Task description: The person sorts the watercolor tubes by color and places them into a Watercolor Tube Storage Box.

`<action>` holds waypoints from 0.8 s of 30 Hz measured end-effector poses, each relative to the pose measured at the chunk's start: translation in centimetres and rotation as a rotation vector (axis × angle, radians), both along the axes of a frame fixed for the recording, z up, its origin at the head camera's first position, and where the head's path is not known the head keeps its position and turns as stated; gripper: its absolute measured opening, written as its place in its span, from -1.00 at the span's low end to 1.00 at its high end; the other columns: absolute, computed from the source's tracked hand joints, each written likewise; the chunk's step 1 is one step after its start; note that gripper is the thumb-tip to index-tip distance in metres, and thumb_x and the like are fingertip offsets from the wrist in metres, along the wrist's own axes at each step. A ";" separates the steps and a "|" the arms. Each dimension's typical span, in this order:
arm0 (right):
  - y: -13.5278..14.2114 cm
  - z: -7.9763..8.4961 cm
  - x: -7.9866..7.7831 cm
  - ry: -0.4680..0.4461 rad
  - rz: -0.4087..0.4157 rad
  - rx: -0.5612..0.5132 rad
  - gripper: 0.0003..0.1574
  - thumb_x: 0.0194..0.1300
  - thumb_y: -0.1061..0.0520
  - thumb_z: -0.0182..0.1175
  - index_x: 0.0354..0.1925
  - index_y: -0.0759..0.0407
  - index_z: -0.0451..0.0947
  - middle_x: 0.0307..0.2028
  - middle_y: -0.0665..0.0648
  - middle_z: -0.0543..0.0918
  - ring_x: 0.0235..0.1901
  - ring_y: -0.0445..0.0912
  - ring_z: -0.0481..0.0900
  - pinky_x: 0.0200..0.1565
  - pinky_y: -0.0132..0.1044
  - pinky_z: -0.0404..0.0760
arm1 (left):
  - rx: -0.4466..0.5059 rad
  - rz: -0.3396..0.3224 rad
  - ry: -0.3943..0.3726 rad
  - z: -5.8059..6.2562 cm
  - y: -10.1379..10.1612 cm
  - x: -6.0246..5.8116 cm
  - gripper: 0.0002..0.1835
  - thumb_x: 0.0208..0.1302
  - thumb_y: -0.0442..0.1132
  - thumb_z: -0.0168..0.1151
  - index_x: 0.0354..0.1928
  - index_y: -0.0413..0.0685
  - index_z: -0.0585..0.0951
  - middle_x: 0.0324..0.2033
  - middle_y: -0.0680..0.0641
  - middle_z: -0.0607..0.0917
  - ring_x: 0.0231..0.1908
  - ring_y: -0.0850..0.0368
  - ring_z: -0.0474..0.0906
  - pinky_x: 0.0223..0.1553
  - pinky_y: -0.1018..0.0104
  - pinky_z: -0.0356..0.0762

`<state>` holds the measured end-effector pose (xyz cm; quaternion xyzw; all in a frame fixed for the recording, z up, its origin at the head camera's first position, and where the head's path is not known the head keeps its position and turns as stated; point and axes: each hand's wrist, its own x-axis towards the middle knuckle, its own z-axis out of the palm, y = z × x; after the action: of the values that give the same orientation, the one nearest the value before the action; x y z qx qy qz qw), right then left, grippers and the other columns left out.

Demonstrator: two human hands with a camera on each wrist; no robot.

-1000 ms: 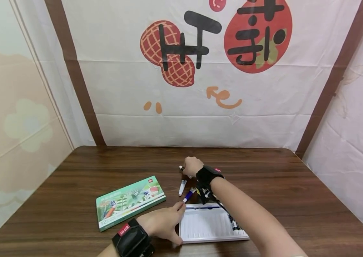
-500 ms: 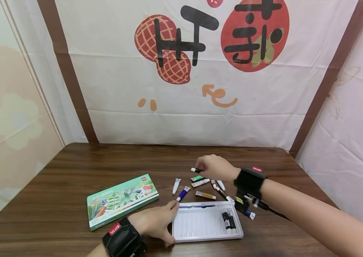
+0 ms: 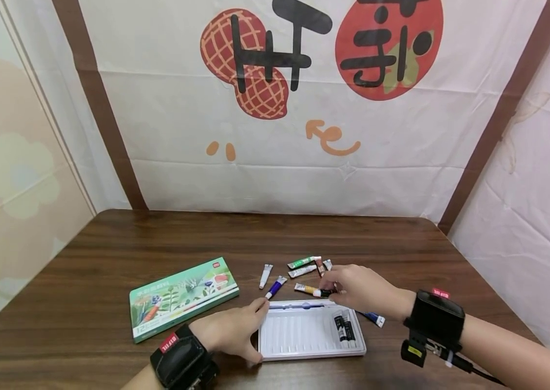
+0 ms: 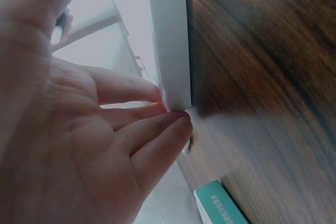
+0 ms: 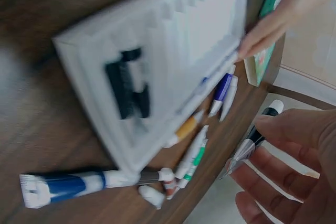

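My left hand (image 3: 228,330) holds the left end of a white plastic tray (image 3: 289,336), thumb at the near corner and fingers at the far one. In the left wrist view its fingertips (image 4: 178,121) press against the tray's end. My right hand (image 3: 365,287) pinches a black paint tube (image 5: 257,136) with a white cap, just behind the tray's back edge. Two black-banded paint tubes (image 3: 345,329) lie side by side in the tray's right part. Behind the tray are a purple tube (image 3: 276,287), an ochre tube (image 3: 306,288) and a green tube (image 3: 301,262).
A green paint box (image 3: 184,298) with a plant picture lies left of the tray. A blue tube (image 5: 68,187) lies by the tray's right back corner. A thin blue brush (image 3: 299,306) runs along the tray's back groove. A printed curtain (image 3: 168,184) hangs behind the table.
My right hand has lifted the black paint tube from the back of the table and brought it right and nearer, close to the tray. My left hand keeps its hold on the tray.
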<state>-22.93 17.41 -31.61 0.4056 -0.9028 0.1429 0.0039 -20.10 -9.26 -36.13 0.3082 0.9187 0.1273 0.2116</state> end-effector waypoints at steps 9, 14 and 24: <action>2.6 -3.2 1.1 0.130 0.105 0.004 -0.73 0.05 0.25 0.32 -0.23 -0.01 0.63 -0.28 -0.13 0.55 -0.35 -0.30 0.48 -0.27 -0.22 0.42 | -0.014 0.009 0.000 0.2 0.1 0.1 0.01 -0.09 0.02 0.40 0.35 -0.31 0.15 0.31 -0.24 0.15 0.21 -0.02 0.23 0.12 0.17 0.25; 3.3 -5.2 1.0 0.294 0.247 -0.020 -0.67 -0.01 0.30 0.35 -0.25 -0.04 0.62 -0.29 -0.13 0.53 -0.26 -0.27 0.49 -0.20 -0.23 0.42 | -0.015 0.010 0.003 0.2 0.1 0.2 0.01 -0.08 0.01 0.39 0.35 -0.31 0.14 0.31 -0.24 0.14 0.21 -0.03 0.22 0.12 0.16 0.25; 3.7 -6.4 0.4 0.365 0.465 -0.071 -0.52 -0.06 0.41 0.28 -0.23 -0.10 0.61 -0.15 -0.13 0.54 -0.04 -0.17 0.45 -0.05 -0.20 0.39 | -0.011 0.009 -0.001 0.2 0.1 0.1 0.01 -0.08 0.00 0.39 0.35 -0.31 0.14 0.31 -0.23 0.14 0.19 0.00 0.25 0.11 0.18 0.27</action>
<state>-22.52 21.09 -38.05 0.6203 -0.7643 0.0962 0.1476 -20.02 -9.12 -35.93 0.3029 0.9207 0.1234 0.2130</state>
